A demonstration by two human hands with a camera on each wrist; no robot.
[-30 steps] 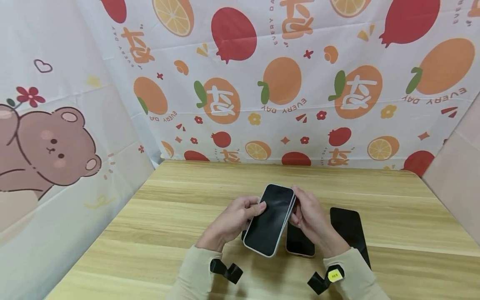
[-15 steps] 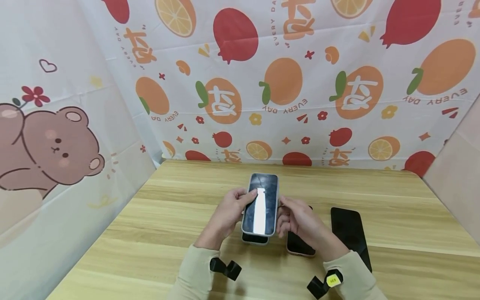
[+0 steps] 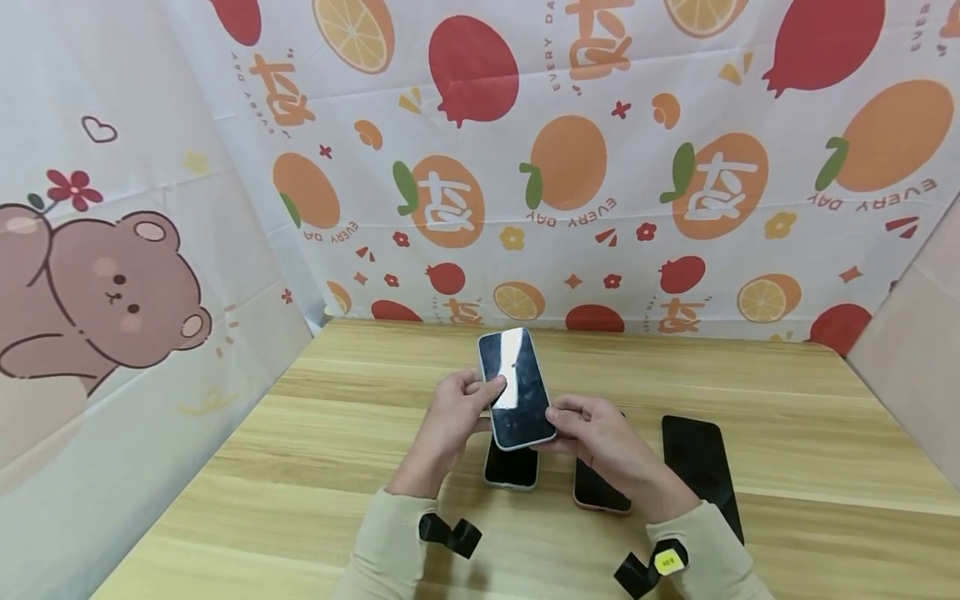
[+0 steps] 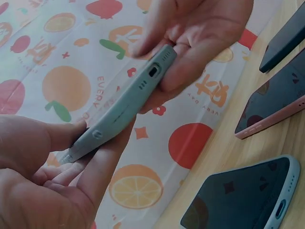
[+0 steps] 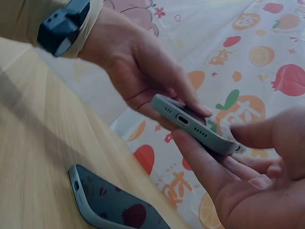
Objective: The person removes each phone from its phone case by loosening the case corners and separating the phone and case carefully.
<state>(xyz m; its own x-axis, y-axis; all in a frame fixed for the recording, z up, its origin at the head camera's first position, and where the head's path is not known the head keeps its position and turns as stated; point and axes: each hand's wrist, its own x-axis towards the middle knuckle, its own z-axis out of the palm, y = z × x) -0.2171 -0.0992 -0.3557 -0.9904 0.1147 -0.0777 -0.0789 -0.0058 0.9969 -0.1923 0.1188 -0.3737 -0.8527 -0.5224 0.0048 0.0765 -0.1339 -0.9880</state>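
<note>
Both hands hold a smartphone (image 3: pixel 531 417) in a pale grey-green case, screen up, raised over the table. My left hand (image 3: pixel 452 414) grips its left edge, thumb across the screen and fingers beneath. The thumb of my right hand (image 3: pixel 600 432) lies on the lower right corner, its fingers behind the case. The charging port shows on the bottom edge of the held smartphone (image 4: pixel 138 83) in the left wrist view. Below it on the table lies a second phone (image 3: pixel 512 472) in a light blue case, partly hidden by the held one.
Right of it lies a phone in a pink case (image 3: pixel 597 487), partly behind my right hand. A larger black phone (image 3: pixel 696 457) is farther right, overlapped by my forearm. A fruit-print cloth (image 3: pixel 566 162) hangs behind the wooden table (image 3: pixel 360 375).
The held smartphone has shifted away and left, its top now leaning left instead of right. My right hand slid from its upper right edge to the lower right corner. The light blue phone became more visible.
</note>
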